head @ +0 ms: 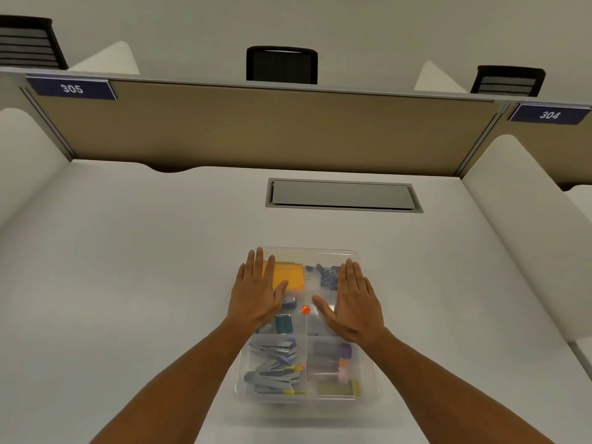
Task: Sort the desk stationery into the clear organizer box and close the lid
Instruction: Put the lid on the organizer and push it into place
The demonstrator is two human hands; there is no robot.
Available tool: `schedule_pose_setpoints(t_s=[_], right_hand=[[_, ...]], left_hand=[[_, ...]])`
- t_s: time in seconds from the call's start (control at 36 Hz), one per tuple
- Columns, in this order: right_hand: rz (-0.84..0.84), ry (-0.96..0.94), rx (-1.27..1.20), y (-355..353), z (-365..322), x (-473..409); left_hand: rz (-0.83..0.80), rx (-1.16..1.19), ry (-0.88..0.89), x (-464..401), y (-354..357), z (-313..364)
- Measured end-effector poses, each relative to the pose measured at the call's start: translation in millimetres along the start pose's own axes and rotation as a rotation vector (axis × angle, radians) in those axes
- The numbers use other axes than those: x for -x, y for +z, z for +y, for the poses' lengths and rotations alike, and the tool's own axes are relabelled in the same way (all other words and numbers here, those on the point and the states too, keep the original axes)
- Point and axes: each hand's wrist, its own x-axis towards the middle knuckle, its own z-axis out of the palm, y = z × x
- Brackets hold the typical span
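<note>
Hands are laid flat, fingers straight, on the lid of the clear organizer box (pixel 307 328) at mid-desk (pixel 128 283): left hand (pixel 256 299), right hand (pixel 355 306). Behind it, a grey cable hatch (pixel 342 195) is set into the desk.

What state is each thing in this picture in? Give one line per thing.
Clear plastic organizer box: lid on, stationery sorted into compartments.
Left hand: flat, fingers straight, pressing the lid.
Right hand: flat, fingers straight, pressing the lid.
Orange sticky notes: inside, far left compartment.
Dark binder clips: inside, far right compartment.
Grey desk hatch: shut.
</note>
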Motion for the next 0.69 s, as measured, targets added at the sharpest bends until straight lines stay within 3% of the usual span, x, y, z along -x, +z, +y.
schedule_pose_setpoints(t_s=[0.56,0.69], right_hand=[[0.002,0.034,-0.007,-4,-3,-1],[0.033,0.028,-0.015,-9,-6,5]], left_hand=[[0.0,0.078,-0.005,2,-8,2],[0.2,0.079,0.097,7,-12,2]])
